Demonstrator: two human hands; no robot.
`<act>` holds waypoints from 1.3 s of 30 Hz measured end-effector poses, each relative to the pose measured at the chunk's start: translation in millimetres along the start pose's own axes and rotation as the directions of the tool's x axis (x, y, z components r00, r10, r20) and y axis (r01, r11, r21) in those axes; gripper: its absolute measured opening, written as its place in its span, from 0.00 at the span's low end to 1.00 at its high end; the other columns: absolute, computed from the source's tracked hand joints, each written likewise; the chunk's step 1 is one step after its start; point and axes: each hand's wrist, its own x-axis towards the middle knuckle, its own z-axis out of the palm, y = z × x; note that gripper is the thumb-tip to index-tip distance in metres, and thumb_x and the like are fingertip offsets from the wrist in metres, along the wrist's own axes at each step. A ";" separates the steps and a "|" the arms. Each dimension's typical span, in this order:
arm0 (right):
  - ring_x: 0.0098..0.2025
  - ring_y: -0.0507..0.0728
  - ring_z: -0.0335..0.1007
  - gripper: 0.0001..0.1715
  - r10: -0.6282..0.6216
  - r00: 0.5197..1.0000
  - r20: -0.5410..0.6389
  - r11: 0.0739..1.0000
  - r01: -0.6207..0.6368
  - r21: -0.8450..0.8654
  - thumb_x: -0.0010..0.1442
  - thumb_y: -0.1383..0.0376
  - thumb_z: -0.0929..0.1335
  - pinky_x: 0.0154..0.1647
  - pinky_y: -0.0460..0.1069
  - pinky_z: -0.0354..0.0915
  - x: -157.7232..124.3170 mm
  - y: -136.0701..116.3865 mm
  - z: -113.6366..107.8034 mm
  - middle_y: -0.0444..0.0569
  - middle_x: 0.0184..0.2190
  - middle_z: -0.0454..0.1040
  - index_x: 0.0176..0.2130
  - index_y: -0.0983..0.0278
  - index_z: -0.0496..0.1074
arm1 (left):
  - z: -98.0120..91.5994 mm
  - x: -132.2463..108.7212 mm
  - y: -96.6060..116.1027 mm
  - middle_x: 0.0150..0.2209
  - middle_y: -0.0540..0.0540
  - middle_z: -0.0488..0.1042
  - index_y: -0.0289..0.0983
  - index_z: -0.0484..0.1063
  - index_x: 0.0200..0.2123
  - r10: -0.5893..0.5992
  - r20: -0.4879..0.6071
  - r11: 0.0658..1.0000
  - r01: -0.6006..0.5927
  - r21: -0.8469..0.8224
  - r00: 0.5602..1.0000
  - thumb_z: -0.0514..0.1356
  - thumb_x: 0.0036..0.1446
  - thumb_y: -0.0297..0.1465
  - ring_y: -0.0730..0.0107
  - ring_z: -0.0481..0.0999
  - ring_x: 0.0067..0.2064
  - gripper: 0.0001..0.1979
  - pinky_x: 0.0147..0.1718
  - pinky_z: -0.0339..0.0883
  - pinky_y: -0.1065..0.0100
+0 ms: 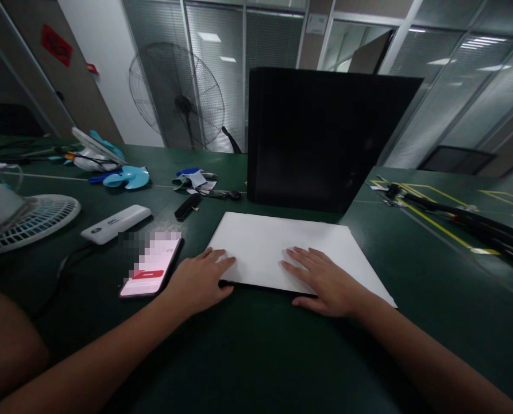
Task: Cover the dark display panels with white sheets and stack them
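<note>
Head view: much of the scene is dim and soft, and the phone (151, 271) screen is pixelated in its upper part, so nothing on it can be read. The far edge of the white board (282, 247) is met by the foot of a black upright panel (320, 138), whose face is too dark for any detail to be made out. At the left frame edge a white fan grille (32, 221) is cut off, and another person's arm (6, 345) is seen only in part beside it. The small items near the panel's left corner are blurred and cannot be identified. The white board is laid flat on the dark green table (256, 356), directly ahead, between both forearms. The left hand (198, 282) is rested open and palm down at the board's near left corner, fingertips just over its edge. The right hand (325, 282) is spread flat on the board's near edge, fingers extended, nothing gripped. A white rectangular device (116, 224) is seen beyond the phone.
</note>
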 end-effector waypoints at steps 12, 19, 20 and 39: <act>0.34 0.55 0.71 0.10 -0.448 0.855 -0.263 0.844 0.307 -0.439 0.67 0.71 0.66 0.29 0.49 0.63 3.8 -28.1 -3.4 0.52 0.36 0.77 0.47 0.70 0.75 | 2.3 1.6 -4.4 0.67 0.41 0.66 0.46 0.66 0.66 -0.006 -0.034 1.000 0.006 -0.005 0.999 0.60 0.59 0.46 0.39 0.67 0.65 0.33 0.54 0.71 0.41; 0.36 0.55 0.70 0.12 -0.359 0.889 -0.283 0.861 0.197 -0.470 0.67 0.71 0.65 0.28 0.49 0.65 6.2 -37.5 -1.6 0.54 0.41 0.77 0.49 0.69 0.74 | -1.3 2.2 -7.6 0.68 0.41 0.65 0.46 0.64 0.67 -0.017 -0.026 1.000 0.018 0.009 1.000 0.58 0.60 0.48 0.41 0.66 0.66 0.33 0.54 0.70 0.42; 0.36 0.55 0.70 0.12 -0.358 0.887 -0.292 0.858 0.189 -0.478 0.67 0.72 0.65 0.28 0.49 0.65 6.2 -38.1 -0.3 0.54 0.41 0.78 0.49 0.69 0.75 | -2.6 2.2 -7.3 0.68 0.41 0.64 0.46 0.64 0.67 -0.022 -0.025 1.000 0.022 0.010 0.999 0.58 0.60 0.48 0.41 0.66 0.66 0.33 0.55 0.70 0.42; 0.26 0.55 0.66 0.06 -0.238 0.949 -0.205 0.840 0.095 -0.534 0.56 0.72 0.69 0.18 0.50 0.60 -59.2 -72.7 -44.5 0.54 0.32 0.76 0.35 0.65 0.76 | 2.1 7.3 26.3 0.68 0.36 0.64 0.38 0.60 0.69 0.472 -0.249 0.875 -0.415 0.248 0.846 0.50 0.71 0.31 0.47 0.63 0.68 0.25 0.68 0.50 0.38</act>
